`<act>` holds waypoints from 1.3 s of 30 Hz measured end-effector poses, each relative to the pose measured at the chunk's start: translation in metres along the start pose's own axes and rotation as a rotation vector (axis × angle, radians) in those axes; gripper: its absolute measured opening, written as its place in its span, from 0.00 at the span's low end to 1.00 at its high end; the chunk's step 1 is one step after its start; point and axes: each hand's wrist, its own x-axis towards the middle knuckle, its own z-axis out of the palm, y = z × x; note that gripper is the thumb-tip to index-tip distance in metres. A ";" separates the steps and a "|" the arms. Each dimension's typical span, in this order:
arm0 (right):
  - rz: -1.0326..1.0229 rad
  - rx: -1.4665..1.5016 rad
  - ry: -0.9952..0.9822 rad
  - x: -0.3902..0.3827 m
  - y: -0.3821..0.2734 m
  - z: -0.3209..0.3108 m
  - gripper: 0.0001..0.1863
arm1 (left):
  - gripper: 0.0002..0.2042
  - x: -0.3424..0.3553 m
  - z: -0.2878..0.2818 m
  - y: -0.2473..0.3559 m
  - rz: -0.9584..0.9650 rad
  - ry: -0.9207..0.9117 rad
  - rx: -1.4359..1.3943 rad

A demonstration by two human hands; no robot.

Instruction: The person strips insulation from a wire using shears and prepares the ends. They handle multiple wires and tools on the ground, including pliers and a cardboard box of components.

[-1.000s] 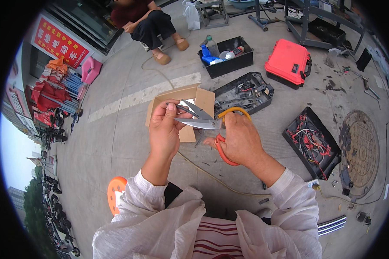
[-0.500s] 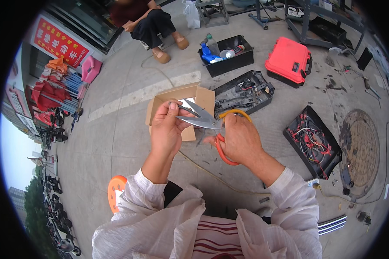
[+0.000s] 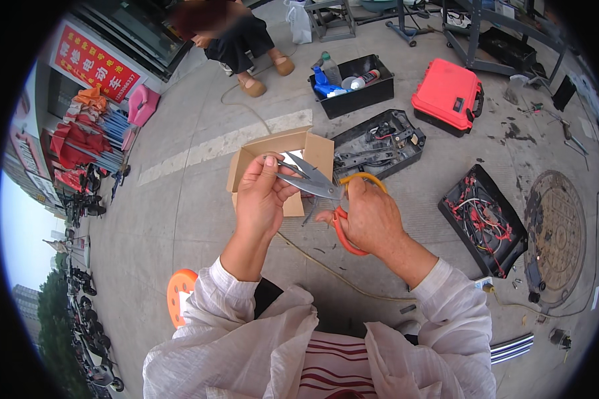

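In my right hand (image 3: 376, 216) is a pair of scissors (image 3: 325, 189) with orange-and-red handles, its fingers wrapped round the grips. The steel blades are spread and point left toward my left hand (image 3: 256, 203). That hand is closed in a pinch at thumb and forefinger on a thin dark strip (image 3: 289, 164), which runs in between the two blades. Whether a blade touches the strip, I cannot tell. Below and behind the hands stands an open cardboard box (image 3: 319, 149) with something white inside, partly hidden by the blades and my left hand.
Beyond the box lie a black tray of parts (image 3: 406, 156), a black bin (image 3: 363, 102) of bottles and a red case (image 3: 446, 93). To the right is a tray of tangled wires (image 3: 476, 243). An orange stool (image 3: 178, 292) stands left; a person (image 3: 236, 43) sits ahead.
The scissor blades have closed slightly around the dark strip. Both hands keep nearly the same place. The seated person ahead has shifted a little.
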 end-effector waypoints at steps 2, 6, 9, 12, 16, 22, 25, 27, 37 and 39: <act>-0.013 0.019 0.019 0.000 0.000 0.000 0.40 | 0.09 0.001 0.001 0.000 0.011 0.011 0.013; 0.004 0.044 0.002 0.002 -0.001 -0.004 0.39 | 0.09 -0.001 0.002 -0.001 0.013 0.010 0.036; 0.019 0.039 -0.016 0.000 0.002 -0.002 0.39 | 0.09 -0.001 0.005 -0.002 0.008 0.017 0.032; 0.063 0.048 -0.064 -0.002 0.003 -0.001 0.38 | 0.09 -0.001 0.003 -0.003 -0.003 0.023 0.036; 0.126 0.031 -0.176 -0.001 0.002 0.001 0.38 | 0.09 0.000 0.000 -0.005 -0.028 0.036 0.028; 0.056 0.046 -0.070 -0.005 0.001 0.003 0.36 | 0.08 -0.001 0.002 0.004 -0.063 0.063 0.059; 0.049 0.061 -0.031 -0.008 0.002 0.004 0.39 | 0.08 -0.001 0.002 0.000 -0.094 0.079 0.062; 0.080 0.036 -0.093 -0.007 0.001 0.001 0.38 | 0.08 0.001 0.001 0.004 -0.095 0.065 0.066; 0.284 1.158 -0.105 -0.004 -0.010 0.003 0.18 | 0.10 -0.014 0.003 0.000 -0.082 -0.103 0.084; 0.320 1.205 -0.186 -0.001 -0.009 -0.004 0.13 | 0.11 -0.017 0.009 0.002 -0.109 -0.125 0.102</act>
